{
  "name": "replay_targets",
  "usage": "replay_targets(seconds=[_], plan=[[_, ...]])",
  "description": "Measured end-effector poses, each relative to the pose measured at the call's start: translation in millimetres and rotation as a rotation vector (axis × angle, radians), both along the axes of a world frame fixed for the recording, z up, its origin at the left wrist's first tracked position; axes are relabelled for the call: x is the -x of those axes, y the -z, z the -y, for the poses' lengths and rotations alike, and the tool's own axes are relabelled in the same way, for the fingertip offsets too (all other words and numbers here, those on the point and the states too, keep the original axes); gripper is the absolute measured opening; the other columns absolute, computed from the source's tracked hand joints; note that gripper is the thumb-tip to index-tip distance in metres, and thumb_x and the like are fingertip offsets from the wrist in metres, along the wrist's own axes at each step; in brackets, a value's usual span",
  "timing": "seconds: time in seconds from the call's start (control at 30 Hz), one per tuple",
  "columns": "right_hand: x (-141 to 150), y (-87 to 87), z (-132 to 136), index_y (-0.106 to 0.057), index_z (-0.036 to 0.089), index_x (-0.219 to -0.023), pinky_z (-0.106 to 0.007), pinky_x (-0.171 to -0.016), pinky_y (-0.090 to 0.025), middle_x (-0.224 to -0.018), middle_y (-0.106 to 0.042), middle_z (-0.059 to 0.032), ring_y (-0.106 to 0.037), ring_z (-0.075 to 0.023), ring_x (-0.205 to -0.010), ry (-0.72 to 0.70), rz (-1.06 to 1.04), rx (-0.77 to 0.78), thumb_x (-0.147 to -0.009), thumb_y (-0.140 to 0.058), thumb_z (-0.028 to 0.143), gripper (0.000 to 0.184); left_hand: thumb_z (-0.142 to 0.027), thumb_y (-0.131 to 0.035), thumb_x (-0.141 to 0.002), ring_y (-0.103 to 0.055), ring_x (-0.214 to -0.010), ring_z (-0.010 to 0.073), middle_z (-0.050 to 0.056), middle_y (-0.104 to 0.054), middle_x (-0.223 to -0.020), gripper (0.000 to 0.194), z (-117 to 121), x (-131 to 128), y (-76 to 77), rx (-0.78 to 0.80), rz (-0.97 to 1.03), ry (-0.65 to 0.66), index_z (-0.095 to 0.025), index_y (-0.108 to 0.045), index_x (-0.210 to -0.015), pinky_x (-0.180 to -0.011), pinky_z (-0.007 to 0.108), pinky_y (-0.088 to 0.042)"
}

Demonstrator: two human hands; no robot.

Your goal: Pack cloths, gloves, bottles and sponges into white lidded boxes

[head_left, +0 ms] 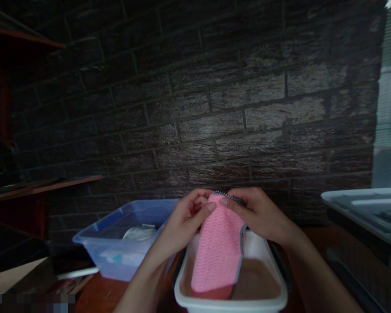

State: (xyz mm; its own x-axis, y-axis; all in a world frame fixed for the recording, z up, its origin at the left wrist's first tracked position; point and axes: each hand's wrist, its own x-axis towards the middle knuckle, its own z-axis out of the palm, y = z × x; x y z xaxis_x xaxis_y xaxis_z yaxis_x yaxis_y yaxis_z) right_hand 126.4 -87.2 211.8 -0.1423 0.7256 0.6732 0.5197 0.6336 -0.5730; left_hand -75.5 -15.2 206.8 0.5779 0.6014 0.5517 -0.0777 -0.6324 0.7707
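Note:
A pink textured cloth (217, 252) with a dark checked trim hangs from both hands over a white plastic tub (263, 300). My left hand (190, 217) pinches its top left edge between thumb and fingers. At the top right, my right hand (256, 211) grips the cloth near the trim, thumb in front and fingers behind. The lower end of the cloth drops inside the tub, where a brownish surface shows on the right. Whether the cloth touches the tub's bottom I cannot tell.
Left of my arms stands a translucent blue bin (117, 243) with white items inside. A cardboard box (22, 278) sits at lower left, below wooden shelves (45, 187). At right is a pale lid or tray (368, 202). A dark brick wall (215, 108) rises behind.

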Motion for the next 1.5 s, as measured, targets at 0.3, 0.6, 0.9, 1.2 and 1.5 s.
replay_targets(seconds=[0.3, 0.6, 0.9, 1.2, 1.5], plan=[[1, 1.5, -2, -0.066, 0.018, -0.073, -0.024, -0.055, -0.031, -0.065, -0.060, 0.0036, -0.050, -0.0126, -0.061, 0.053, 0.074, -0.068, -0.097, -0.060, 0.040, 0.033, -0.037, -0.059, -0.098, -0.052, -0.075, 0.0150, 0.001, -0.060, -0.078, 0.023, 2, -4, 4.7, -0.180, -0.099, -0.112, -0.017, -0.066, -0.087, -0.067, 0.023, -0.040], [-4, -3.8, 1, -0.054, 0.019, -0.068, -0.024, -0.057, -0.030, -0.064, -0.049, 0.0043, -0.044, -0.0117, -0.063, 0.069, -0.062, -0.112, -0.103, -0.047, 0.038, 0.040, -0.035, -0.068, -0.091, -0.063, -0.087, 0.0211, 0.006, -0.070, -0.095, 0.021, 3, -9, 7.6, -0.006, -0.251, 0.095, -0.018, -0.066, -0.104, -0.074, 0.028, -0.047], [-17, -7.5, 1, -0.047, 0.021, -0.069, -0.026, -0.057, -0.030, -0.064, -0.046, 0.0034, -0.045, -0.0128, -0.061, 0.337, -0.219, -0.249, -0.104, -0.044, 0.043, 0.042, -0.042, -0.060, -0.095, -0.053, -0.070, 0.0153, 0.003, -0.064, -0.083, 0.029, -19, -8, 11.7, 0.004, -0.330, 0.111, -0.015, -0.067, -0.091, -0.060, 0.024, -0.041], [-29, -4.0, -7, -0.051, 0.022, -0.071, -0.028, -0.059, -0.025, -0.061, -0.054, 0.0011, -0.049, -0.0153, -0.058, 0.821, -0.102, -0.258, -0.104, -0.042, 0.041, 0.039, -0.043, -0.070, -0.088, -0.041, -0.064, 0.0108, -0.003, -0.049, -0.071, 0.030, -54, 24, 6.0, -0.103, -0.365, -0.108, -0.016, -0.063, -0.078, -0.053, 0.019, -0.029], [-41, 0.9, -14, -0.051, 0.021, -0.071, -0.029, -0.058, -0.022, -0.060, -0.055, -0.0010, -0.043, -0.0156, -0.056, 0.941, -0.091, -0.210, -0.102, -0.044, 0.041, 0.038, -0.040, -0.073, -0.087, -0.057, -0.073, 0.0162, 0.004, -0.068, -0.082, 0.025, -71, 35, 5.0, 0.121, -0.048, -0.048, -0.015, -0.075, -0.088, -0.069, 0.025, -0.044]])
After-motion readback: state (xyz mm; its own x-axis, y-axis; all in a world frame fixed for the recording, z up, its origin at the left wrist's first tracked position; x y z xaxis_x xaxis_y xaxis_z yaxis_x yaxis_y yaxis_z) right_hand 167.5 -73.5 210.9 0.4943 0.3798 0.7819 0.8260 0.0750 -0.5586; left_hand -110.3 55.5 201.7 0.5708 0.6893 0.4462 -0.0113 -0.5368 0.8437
